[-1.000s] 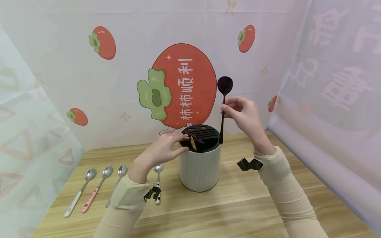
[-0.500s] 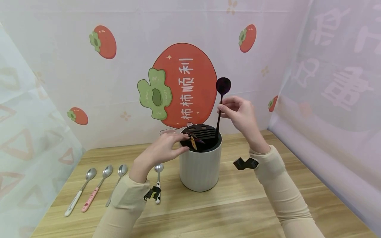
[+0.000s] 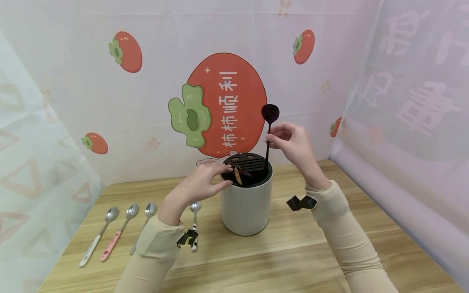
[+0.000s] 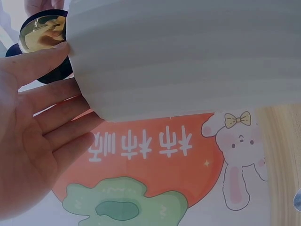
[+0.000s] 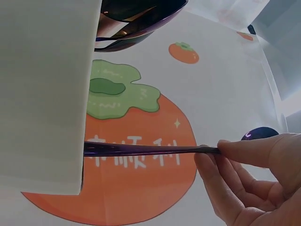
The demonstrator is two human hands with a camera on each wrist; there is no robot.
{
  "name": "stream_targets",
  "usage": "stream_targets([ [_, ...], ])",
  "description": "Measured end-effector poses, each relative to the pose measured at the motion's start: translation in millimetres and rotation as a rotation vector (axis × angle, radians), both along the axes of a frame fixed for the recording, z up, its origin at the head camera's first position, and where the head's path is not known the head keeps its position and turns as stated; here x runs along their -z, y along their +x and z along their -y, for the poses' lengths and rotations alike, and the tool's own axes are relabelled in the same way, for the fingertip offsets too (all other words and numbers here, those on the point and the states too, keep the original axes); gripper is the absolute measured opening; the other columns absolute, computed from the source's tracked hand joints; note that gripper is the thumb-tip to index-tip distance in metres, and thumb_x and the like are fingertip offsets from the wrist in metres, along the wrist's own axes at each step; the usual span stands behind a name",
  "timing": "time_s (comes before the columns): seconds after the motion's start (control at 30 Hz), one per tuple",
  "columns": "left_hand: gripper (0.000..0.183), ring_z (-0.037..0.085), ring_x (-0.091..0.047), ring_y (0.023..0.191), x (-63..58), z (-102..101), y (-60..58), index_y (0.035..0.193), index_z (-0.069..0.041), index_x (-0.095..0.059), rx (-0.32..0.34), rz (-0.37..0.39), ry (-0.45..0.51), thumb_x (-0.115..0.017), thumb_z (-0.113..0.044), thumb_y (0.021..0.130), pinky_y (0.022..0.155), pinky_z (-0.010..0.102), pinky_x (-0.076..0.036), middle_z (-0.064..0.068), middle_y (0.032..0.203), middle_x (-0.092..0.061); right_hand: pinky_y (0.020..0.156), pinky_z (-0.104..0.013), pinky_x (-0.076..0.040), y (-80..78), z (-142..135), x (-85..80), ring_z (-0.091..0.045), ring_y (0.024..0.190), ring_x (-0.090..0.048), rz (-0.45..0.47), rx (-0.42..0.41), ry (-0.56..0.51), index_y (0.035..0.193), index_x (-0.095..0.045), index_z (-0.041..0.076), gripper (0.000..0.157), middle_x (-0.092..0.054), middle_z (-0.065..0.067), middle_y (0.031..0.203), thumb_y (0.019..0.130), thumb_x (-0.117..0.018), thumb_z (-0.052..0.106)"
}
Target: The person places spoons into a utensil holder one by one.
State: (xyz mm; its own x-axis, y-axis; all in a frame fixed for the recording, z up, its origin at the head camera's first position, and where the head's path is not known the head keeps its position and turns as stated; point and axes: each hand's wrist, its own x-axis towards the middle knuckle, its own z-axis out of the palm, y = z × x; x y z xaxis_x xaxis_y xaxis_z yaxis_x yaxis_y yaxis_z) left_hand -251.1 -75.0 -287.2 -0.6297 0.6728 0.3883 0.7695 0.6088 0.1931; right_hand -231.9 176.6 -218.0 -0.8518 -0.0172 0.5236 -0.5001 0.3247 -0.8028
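My right hand (image 3: 296, 143) pinches the thin stem of a dark purple, round-bowled spoon (image 3: 270, 113), bowl upward. The spoon's handle end (image 5: 117, 149) dips behind the rim of a white ribbed utensil holder (image 3: 245, 211), at the right side of its black slotted top (image 3: 249, 163). My left hand (image 3: 196, 185) rests at the holder's left rim with its fingers extended, as the left wrist view shows too. Close to these fingers, gold and dark shiny utensil heads (image 4: 44, 34) stick out of the holder.
Left of the holder lie several spoons on the wooden table (image 3: 293, 260): one white-handled (image 3: 96, 242), one pink-handled (image 3: 116, 238), one plain metal (image 3: 149, 211) partly behind my left sleeve, and one cow-patterned (image 3: 195, 228). A persimmon-print cloth (image 3: 154, 81) hangs behind.
My right hand has moved left and a little lower with the spoon. Its handle end has gone from beside the holder's right rim to inside the top. The left hand stays put.
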Motion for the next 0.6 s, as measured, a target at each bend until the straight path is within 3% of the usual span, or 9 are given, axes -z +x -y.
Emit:
stream_targets([
  [0.43, 0.038, 0.015, -0.048, 0.112, 0.0, 0.2, 0.8, 0.114, -0.014, -0.060, -0.007, 0.008, -0.005, -0.057, -0.037, 0.084, 0.099, 0.035, -0.034, -0.005, 0.117, -0.058, 0.064, -0.025, -0.052, 7.1, -1.6, -0.5, -0.030, 0.073, -0.065, 0.009, 0.052, 0.132, 0.092, -0.062, -0.003, 0.018, -0.066, -0.021, 0.086, 0.077, -0.066, 0.008],
  [0.6, 0.037, 0.016, -0.048, 0.112, -0.4, -0.6, 0.5, 0.114, -0.014, -0.060, 0.000, 0.000, -0.002, -0.057, -0.036, 0.084, 0.098, 0.034, -0.034, -0.005, 0.117, -0.059, 0.063, -0.025, -0.051, 8.5, -2.1, -0.4, -0.022, 0.068, -0.065, 0.007, 0.080, 0.178, 0.091, -0.063, -0.001, 0.019, -0.067, -0.019, 0.085, 0.076, -0.067, 0.010],
])
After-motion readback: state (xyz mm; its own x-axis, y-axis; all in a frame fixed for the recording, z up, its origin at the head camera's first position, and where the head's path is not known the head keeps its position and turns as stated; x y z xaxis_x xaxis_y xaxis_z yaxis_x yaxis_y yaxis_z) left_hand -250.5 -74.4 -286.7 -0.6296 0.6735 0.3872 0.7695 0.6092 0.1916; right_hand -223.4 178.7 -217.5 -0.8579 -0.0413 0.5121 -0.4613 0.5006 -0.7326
